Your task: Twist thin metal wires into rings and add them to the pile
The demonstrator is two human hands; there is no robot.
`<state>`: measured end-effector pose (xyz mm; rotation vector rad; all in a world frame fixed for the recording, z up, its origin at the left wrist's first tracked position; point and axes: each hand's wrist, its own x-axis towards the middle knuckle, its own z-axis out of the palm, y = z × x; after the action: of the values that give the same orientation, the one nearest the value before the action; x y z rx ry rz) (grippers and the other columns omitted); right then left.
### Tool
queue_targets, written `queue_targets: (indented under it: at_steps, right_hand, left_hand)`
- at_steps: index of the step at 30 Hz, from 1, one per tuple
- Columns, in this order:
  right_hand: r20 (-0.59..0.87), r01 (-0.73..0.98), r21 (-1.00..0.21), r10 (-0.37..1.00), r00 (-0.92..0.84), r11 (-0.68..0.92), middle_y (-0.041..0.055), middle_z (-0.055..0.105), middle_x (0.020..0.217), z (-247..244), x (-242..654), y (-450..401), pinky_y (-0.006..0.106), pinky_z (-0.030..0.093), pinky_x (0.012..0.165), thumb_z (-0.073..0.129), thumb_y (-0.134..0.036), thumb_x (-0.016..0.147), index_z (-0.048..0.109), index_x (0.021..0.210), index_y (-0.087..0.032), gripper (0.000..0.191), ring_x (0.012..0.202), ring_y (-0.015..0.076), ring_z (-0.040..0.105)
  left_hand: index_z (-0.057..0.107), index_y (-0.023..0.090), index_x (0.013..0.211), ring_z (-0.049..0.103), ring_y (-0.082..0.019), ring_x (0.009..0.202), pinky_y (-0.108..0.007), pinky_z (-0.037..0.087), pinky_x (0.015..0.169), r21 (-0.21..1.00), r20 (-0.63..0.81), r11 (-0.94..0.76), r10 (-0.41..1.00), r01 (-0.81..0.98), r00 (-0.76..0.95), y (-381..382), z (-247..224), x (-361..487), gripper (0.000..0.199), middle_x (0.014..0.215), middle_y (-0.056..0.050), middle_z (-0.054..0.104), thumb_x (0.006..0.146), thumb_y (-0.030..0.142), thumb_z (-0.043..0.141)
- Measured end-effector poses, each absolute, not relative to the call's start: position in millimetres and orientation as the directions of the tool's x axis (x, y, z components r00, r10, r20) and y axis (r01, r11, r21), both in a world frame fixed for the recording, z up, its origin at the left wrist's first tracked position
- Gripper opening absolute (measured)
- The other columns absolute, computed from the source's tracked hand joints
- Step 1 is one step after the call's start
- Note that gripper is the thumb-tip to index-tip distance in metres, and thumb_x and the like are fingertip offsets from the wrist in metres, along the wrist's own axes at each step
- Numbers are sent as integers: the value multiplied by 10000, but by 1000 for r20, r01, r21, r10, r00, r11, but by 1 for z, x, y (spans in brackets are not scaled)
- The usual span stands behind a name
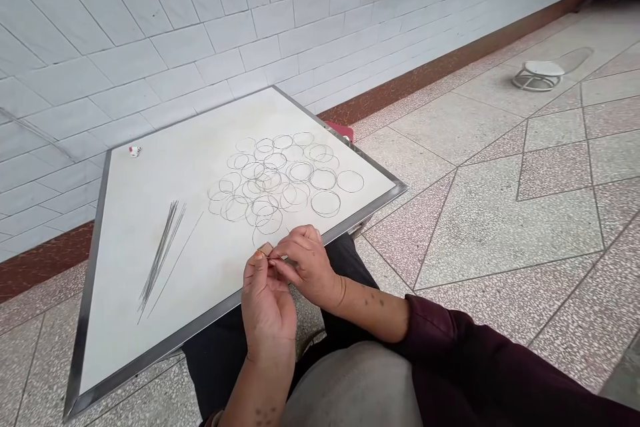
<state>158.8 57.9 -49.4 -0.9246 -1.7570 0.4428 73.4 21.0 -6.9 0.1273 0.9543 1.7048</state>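
At the near edge of the white board (125, 247) across my lap, my left hand (267, 303) and right hand (306, 267) meet just above its metal frame (150, 358). Both are closed in a pinch on a thin strand (270, 260), too small to see well, with a speck of orange by my left thumb. Just behind my hands on the board, loose wire rings (280, 180) lie overlapping in a cluster. To the left of the rings on the board lie a narrow bundle of straight wires (161, 260) and, just beside it, a single straight wire (175, 264). Near the board's far left corner sits a small white-and-red figurine (134, 151). Past the board's far corner, a red object (340, 131) pokes out. Beyond the board run a white tiled wall (150, 33) and a speckled tile floor (475, 227), with a low white stool (537, 75) well off to the right.
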Motion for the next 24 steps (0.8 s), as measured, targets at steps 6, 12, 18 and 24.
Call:
queue_targets:
  at_steps: [6, 12, 18, 24]
  right_hand:
    - [570, 335, -737, 807, -158, 586, 10, 656, 798, -47, 156, 56, 383, 385, 819, 643, -241, 874, 644, 847, -238, 27, 841, 205, 527]
    - [542, 323, -771, 832, -123, 550, 5, 606, 730, -42, 153, 59, 372, 393, 791, 636, -188, 823, 608, 775, -224, 66, 803, 199, 493]
    - [495, 355, -791, 862, -106, 498, 10, 585, 707, -43, 149, 60, 365, 389, 767, 640, -190, 826, 605, 738, -224, 100, 787, 201, 496]
    - [522, 363, -756, 837, -166, 544, 22, 642, 790, -49, 150, 60, 371, 380, 791, 622, -215, 890, 649, 836, -227, 62, 840, 207, 518]
  left_hand:
    - [698, 188, 771, 631, -98, 769, -213, 517, 720, 663, -329, -48, 878, -747, -347, 19, -7, 74, 119, 843, 18, 669, 753, 233, 806]
    - [694, 196, 789, 644, -114, 818, -247, 516, 789, 686, -318, -45, 879, -726, -355, 21, -12, 75, 144, 867, 19, 675, 745, 264, 813]
    - [697, 207, 791, 652, -122, 799, -256, 521, 768, 676, -326, -53, 873, -735, -362, 25, -18, 75, 123, 843, 17, 686, 761, 266, 801]
    - [710, 193, 792, 650, -110, 750, -221, 515, 698, 666, -343, -42, 869, -745, -357, 26, -17, 69, 100, 828, 8, 693, 758, 226, 798]
